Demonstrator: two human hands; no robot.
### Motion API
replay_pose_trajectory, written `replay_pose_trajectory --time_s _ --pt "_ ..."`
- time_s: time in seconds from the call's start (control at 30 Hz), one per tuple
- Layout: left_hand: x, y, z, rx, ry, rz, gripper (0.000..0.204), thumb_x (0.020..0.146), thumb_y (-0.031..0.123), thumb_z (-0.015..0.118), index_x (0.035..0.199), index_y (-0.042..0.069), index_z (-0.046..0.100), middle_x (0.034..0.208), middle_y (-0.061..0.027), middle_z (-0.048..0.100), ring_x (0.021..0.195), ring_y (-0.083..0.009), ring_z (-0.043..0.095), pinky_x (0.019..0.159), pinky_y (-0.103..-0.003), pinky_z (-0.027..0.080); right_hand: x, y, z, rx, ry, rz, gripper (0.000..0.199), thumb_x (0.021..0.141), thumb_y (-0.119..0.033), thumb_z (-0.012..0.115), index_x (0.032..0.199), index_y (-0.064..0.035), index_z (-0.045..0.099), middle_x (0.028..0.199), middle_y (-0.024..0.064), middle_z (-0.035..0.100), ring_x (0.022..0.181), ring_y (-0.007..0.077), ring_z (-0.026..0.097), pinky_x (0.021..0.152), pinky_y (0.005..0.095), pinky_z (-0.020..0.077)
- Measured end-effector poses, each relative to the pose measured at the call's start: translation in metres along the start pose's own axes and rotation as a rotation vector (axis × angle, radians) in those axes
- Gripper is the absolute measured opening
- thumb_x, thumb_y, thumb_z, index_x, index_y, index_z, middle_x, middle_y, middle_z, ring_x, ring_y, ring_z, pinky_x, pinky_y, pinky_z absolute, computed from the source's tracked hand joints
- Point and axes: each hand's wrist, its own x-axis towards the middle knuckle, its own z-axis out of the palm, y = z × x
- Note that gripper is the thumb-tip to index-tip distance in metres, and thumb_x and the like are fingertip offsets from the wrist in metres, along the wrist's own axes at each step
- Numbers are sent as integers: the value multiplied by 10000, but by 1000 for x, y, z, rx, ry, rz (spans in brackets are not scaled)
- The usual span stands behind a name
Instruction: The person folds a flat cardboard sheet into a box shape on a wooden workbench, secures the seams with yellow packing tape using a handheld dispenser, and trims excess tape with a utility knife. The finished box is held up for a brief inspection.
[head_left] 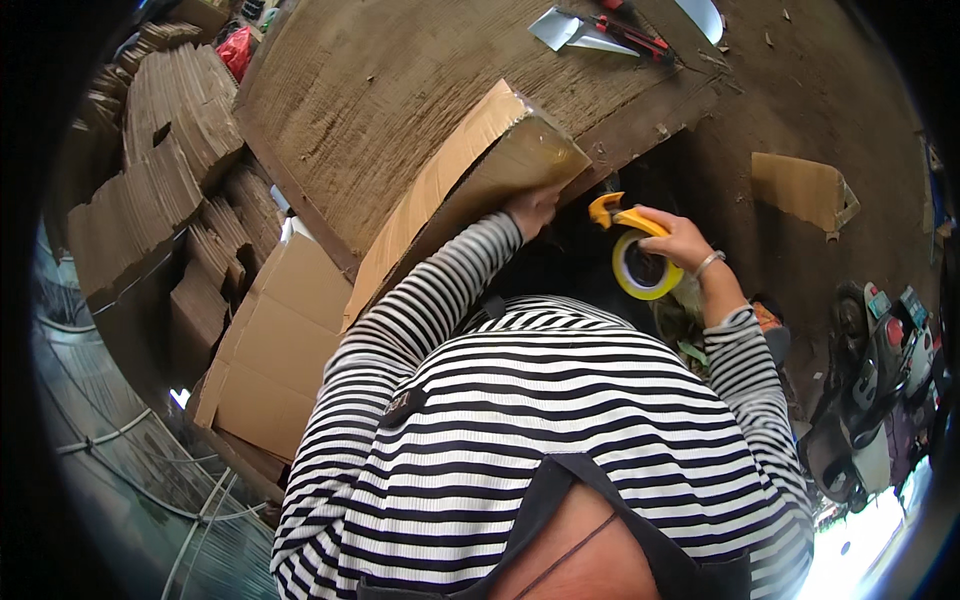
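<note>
My left hand (pixel 532 210) grips the near edge of a folded brown cardboard box (pixel 470 175) that lies tilted on the worktable. My right hand (pixel 678 238) holds a yellow tape dispenser (pixel 618 212) with a yellow-rimmed roll of clear tape (pixel 643 268), just right of the box's corner and a little apart from it. Both arms wear black-and-white striped sleeves that reach in from below.
The worktable (pixel 360 90) is covered in brown corrugated board. Scissors with red handles (pixel 630 32) and metal blades lie at its far edge. Stacks of flat cardboard (pixel 170 130) stand at the left, flat sheets (pixel 280 350) lower left. A loose cardboard piece (pixel 800 190) lies right, a scooter (pixel 870 390) beyond.
</note>
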Motion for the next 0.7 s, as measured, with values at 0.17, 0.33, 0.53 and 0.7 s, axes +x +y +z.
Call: replay_pose_trajectory --time_s 0.17,0.33,0.53,0.7 --pt "-38 45 6 -671 93 -461 381 972 332 482 1229 57 541 1042 -39 624 957 -178 588 875 -309 454 -23 -48 -27 63 197 -451 686 678 4 684 1337 -94 518 1178 79 608 898 127 595 799 257 487" --pt "-33 150 -29 -1005 171 -195 219 946 239 570 1033 43 614 905 -21 637 799 -112 591 715 -239 500 -19 -107 -39 -401 256 -770 740 584 4 755 1276 -188 577 812 90 534 683 260 568 648 320 510" --pt "-40 183 -95 -1045 641 105 69 890 22 560 822 26 566 671 -16 523 593 -113 528 554 -271 502 14 -157 -82 -599 140 -838 697 581 -72 778 1235 -236 601 780 79 527 656 270 583 605 344 502" --pt "-95 176 -193 -901 890 76 162 968 156 505 987 16 586 795 -36 566 708 -137 561 661 -284 516 53 -150 -119 -515 113 -862 695 588 -26 768 1238 -203 599 781 79 546 652 260 570 615 328 492"
